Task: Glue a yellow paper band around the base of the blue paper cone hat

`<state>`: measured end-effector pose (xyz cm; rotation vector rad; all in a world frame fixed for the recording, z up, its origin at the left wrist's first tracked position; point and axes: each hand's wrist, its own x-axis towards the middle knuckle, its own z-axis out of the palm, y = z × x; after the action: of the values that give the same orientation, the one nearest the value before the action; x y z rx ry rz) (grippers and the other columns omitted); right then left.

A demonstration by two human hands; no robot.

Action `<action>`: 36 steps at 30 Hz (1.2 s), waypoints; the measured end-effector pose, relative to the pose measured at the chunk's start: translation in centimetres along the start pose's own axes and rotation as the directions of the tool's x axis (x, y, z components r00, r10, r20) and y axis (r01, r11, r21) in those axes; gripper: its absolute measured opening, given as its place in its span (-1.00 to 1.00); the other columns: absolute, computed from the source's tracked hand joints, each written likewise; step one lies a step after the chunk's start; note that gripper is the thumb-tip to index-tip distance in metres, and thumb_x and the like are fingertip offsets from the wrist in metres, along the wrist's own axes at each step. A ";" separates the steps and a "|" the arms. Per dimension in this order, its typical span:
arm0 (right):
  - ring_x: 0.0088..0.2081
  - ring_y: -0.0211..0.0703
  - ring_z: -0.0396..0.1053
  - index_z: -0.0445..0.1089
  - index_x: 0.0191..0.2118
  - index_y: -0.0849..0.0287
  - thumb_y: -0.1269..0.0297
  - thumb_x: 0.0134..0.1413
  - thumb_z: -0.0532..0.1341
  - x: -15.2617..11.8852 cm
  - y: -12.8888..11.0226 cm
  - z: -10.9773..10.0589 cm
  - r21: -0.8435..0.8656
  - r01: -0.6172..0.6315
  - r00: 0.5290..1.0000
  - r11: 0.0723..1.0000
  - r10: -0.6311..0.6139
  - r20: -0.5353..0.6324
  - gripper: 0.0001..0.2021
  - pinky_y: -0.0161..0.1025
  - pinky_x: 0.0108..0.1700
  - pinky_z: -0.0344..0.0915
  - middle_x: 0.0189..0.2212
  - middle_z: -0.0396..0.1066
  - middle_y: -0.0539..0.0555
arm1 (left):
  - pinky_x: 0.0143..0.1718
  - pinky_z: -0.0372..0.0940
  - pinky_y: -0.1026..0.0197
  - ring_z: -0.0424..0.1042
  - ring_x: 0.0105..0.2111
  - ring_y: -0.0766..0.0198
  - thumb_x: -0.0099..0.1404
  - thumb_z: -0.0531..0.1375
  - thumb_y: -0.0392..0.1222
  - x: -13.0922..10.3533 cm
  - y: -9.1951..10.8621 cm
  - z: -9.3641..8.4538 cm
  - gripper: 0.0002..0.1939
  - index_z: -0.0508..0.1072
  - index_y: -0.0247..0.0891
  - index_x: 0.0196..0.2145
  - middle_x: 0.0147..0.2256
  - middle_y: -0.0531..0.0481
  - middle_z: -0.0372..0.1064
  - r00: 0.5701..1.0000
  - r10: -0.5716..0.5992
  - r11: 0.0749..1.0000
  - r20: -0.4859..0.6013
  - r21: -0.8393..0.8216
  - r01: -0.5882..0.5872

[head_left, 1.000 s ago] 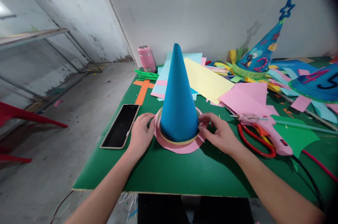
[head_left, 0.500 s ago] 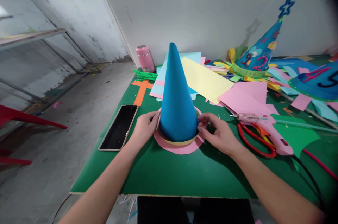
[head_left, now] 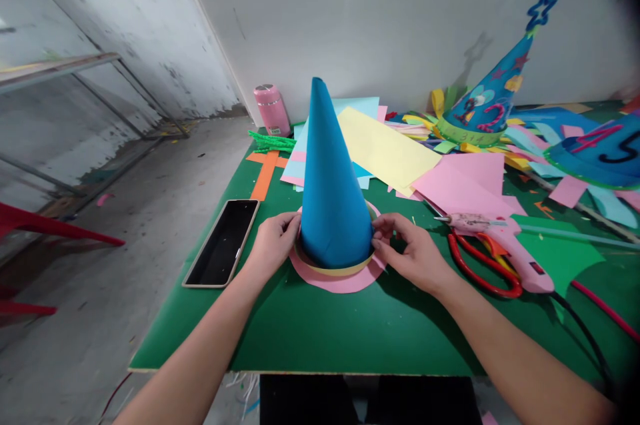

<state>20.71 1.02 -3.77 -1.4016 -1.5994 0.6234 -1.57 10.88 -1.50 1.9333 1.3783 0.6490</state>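
Note:
A tall blue paper cone stands at the middle of the table, its tip leaning a little left. Around its foot runs a yellow paper band, above a round pink paper brim. My left hand is closed at the left side of the hat's base, thumb and fingers pressed together at the brim. On the opposite side, my right hand pinches the base edge between thumb and fingers. The exact contact under the fingertips is partly hidden on both sides.
Left lies a phone; behind are orange strips, green pipe cleaners, a pink bottle and yellow paper. Right are red-handled scissors, a pink glue gun with its cord, and decorated hats.
The cone's tip has tilted slightly to the left. Both hands stay at the base with nearly the same grip, and the view has shifted a little.

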 end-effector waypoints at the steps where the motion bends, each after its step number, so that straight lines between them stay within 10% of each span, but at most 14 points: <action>1: -0.33 -0.22 0.29 0.24 -0.19 0.09 0.40 -0.05 0.13 0.0 0.0 0.0 0.000 -0.002 1.000 1.000 0.002 0.001 -0.77 -0.22 -0.25 0.24 -0.37 0.34 0.00 | -0.51 0.13 0.29 0.31 -0.42 0.18 0.15 0.00 -0.04 0.0 0.0 0.0 -0.66 0.46 -0.32 -0.46 -0.54 -0.02 0.37 1.000 -0.004 1.000 0.001 -0.008 0.004; 18: -0.36 -0.24 0.28 0.24 -0.20 0.09 0.33 0.01 0.13 -0.1 0.2 0.3 -0.010 -0.013 1.000 1.000 0.013 -0.005 -0.82 -0.27 -0.29 0.26 -0.39 0.30 0.01 | -0.64 0.13 0.31 0.24 -0.68 0.36 0.12 0.04 -0.07 0.6 -1.0 -0.6 -0.72 0.42 -0.32 -0.42 -0.66 0.08 0.28 0.984 -0.078 0.958 0.162 -0.262 0.119; 36: -0.35 -0.27 0.28 0.22 -0.18 0.08 0.33 0.03 0.14 -0.3 0.5 0.4 0.016 -0.027 1.000 1.000 0.027 0.005 -0.80 -0.30 -0.27 0.25 -0.39 0.29 -0.01 | -0.49 0.17 0.27 0.35 -0.44 0.22 0.10 0.09 0.03 0.4 -1.3 -0.8 -0.66 0.45 -0.33 -0.43 -0.46 -0.05 0.41 0.992 -0.093 0.944 0.088 -0.308 0.116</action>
<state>20.57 0.92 -4.50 -1.4127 -1.5783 0.6544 -2.80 11.73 -1.93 1.6061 1.2405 0.6941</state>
